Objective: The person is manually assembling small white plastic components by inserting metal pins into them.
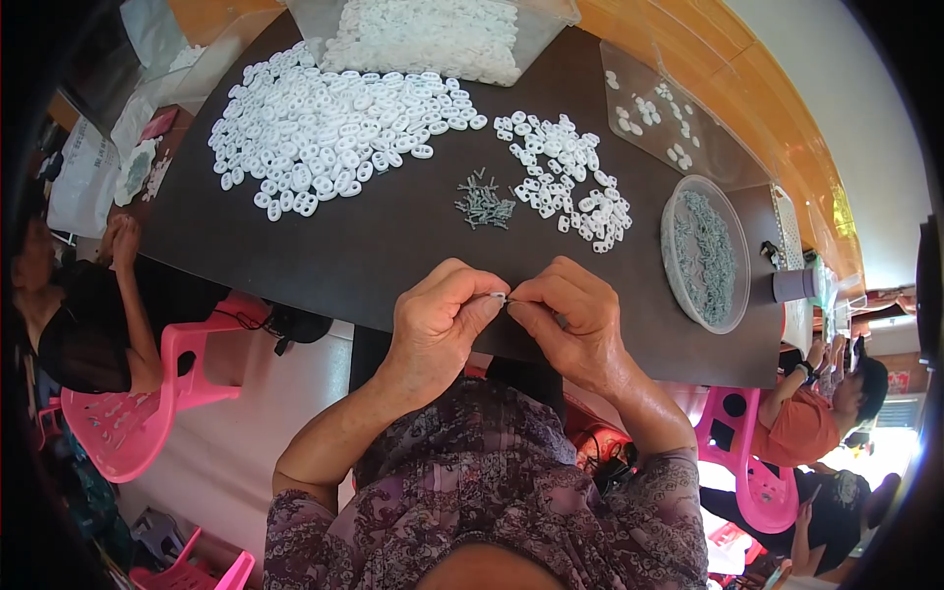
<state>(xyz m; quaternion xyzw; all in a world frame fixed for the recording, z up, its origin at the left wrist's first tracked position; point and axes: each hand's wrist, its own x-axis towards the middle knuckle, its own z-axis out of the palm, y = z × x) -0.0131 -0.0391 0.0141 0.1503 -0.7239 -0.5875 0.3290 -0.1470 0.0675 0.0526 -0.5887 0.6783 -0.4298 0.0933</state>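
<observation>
My left hand (444,317) is closed, pinching a small white plastic piece (498,295) between thumb and fingertips. Close against it, my right hand (570,320) pinches something small and dark, mostly hidden by the fingers; it resembles the grey pins on the table. Both hands meet above the table's near edge. Just beyond them lies a little heap of short grey pins (484,203). A cluster of small white two-holed pieces (560,167) spreads to its right. Farther left is a large pile of white oval two-holed pieces (324,128).
A clear bin (423,39) of white pieces stands at the back. On the right sit a round tub (706,256) of grey pins, a transparent tray (678,123) with scattered white pieces and a purple-grey cup (795,285). People sit on both sides, near pink chairs (177,393).
</observation>
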